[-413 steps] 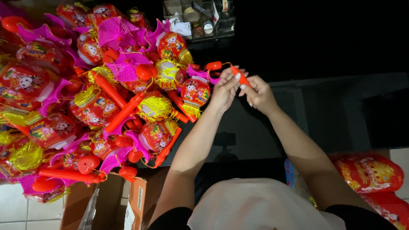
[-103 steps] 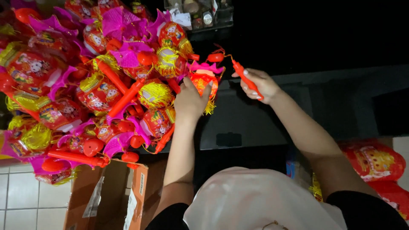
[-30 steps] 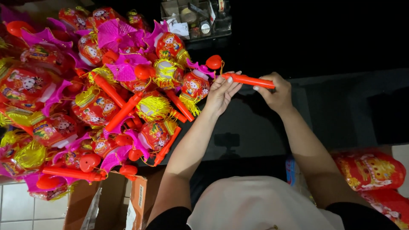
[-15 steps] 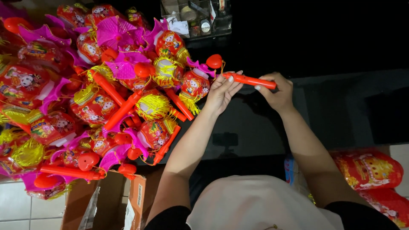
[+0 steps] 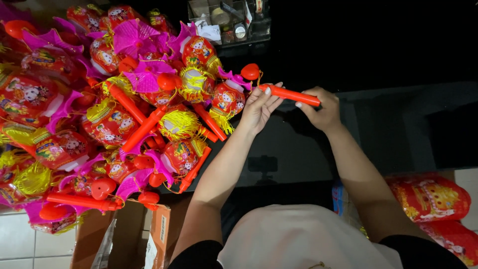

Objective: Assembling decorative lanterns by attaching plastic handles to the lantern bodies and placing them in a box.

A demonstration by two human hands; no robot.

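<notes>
My right hand [image 5: 322,110] grips the right end of an orange-red plastic stick [image 5: 291,94], held level above a dark tabletop [image 5: 298,149]. The fingertips of my left hand [image 5: 259,107] pinch the stick's left end. Just left of that hand hangs a small round red lantern [image 5: 228,98] with a yellow tassel, and a red heart-shaped piece [image 5: 250,71] sits above it. Both lie at the edge of a big pile of similar red, pink and yellow lanterns [image 5: 109,114] with orange sticks.
A clear box of small items [image 5: 229,22] stands at the far edge of the table. An open cardboard box [image 5: 157,234] sits below the pile on a tiled floor [image 5: 20,244]. Packed red lanterns [image 5: 430,197] lie at the lower right.
A few seconds ago my left hand was on a round lantern and the stick was tilted. The hand has since come to the stick's end and the stick is level. Little has moved in the last second.
</notes>
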